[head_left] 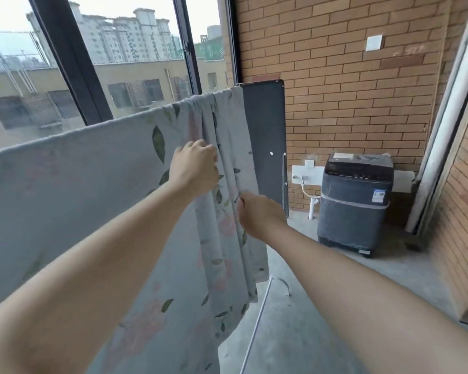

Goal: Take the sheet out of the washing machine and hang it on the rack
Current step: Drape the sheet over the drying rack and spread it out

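Head view: looks along both forearms toward the hanging laundry.
Sheet (pixel 73 190): floral, pale grey, out of the machine and draped over the top bar. It is spread flat on the left and bunched into long vertical folds at the right end.
Left hand (pixel 195 166): raised, fingers curled into the bunched folds and gripping cloth high up, probably to anchor it near the bar.
Right hand (pixel 260 214): lower and just right of the folds, pinching one fold edge. Fingertips are mostly hidden by cloth, so how deep the pinch goes can't be told.
Why two heights: likely one hand steadies the cloth while the other draws the gather sideways to open it.
Rack (pixel 254 327): top bar hidden under the cloth, thin white lower tube visible past the hem.
Dark panel (pixel 265 136): upright just beside the bunched end, limiting room to spread rightward.
Washing machine (pixel 354 201): well apart, in the brick corner, lid down.
Window (pixel 119 49): right behind the rack.
Progress: hanging nearly done, only the right end left to smooth.
Risk: a hard pull may drag the cloth off the bar.
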Available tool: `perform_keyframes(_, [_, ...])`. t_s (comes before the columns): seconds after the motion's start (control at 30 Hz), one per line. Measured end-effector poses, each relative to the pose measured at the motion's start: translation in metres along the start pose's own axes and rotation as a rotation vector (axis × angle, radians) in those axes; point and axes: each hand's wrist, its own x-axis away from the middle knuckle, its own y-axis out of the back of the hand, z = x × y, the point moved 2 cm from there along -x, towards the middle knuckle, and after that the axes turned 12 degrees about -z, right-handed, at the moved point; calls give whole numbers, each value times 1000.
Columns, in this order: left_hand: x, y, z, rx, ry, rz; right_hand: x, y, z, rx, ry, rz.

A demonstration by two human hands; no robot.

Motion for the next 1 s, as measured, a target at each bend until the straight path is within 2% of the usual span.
perform_keyframes(0.17, [-61, -25, 10, -82, 97, -107, -91, -5, -12, -102, 40, -41])
perform_keyframes(0.4, [-140, -55, 51, -236, 201, -227, -221, -39, 15, -338, 94, -135])
perform_keyframes(0.8, [-239, -107, 95, -470, 411, -168, -391, -67, 70, -584, 338, -425])
perform_keyframes(0.87, [-239, -114, 96, -541, 475, -132, -406, -67, 79, -660, 404, -404])
perform_keyframes(0.93, [-237, -120, 96, -643, 517, -121, -416, -70, 87, -699, 484, -309])
perform_keyframes(1.0, [-235, -122, 96, -709, 543, -136, -421, -73, 93, -631, 563, -241])
